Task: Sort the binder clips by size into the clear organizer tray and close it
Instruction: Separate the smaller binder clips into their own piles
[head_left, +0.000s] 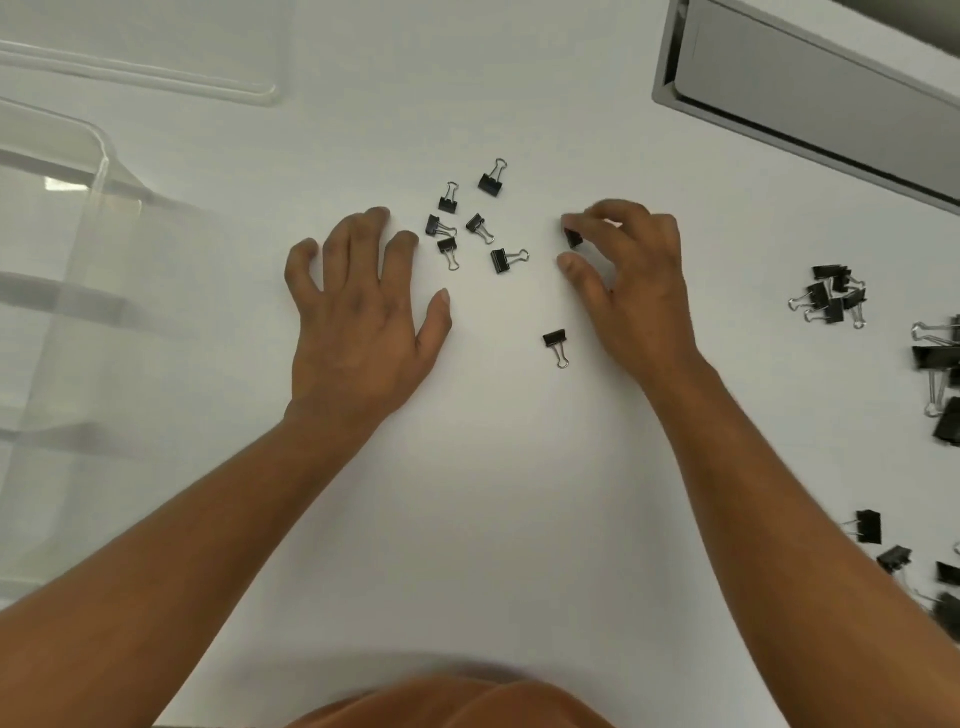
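Binder clip (573, 238) seemingly pinched in right hand (631, 291); left hand (358, 317) spread flat.

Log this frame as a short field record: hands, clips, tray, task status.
left hand: open, fingers spread on the table, holding nothing
right hand: pinches one small clip
loose small clips: six between the hands, one more nearer the person
other clip piles: far right, unsorted
tray: clear, far left; no clips visible inside
status: sorting under way

Bright, even overhead light; faint soft shadows; wide-angle bending and blur toward the edges.
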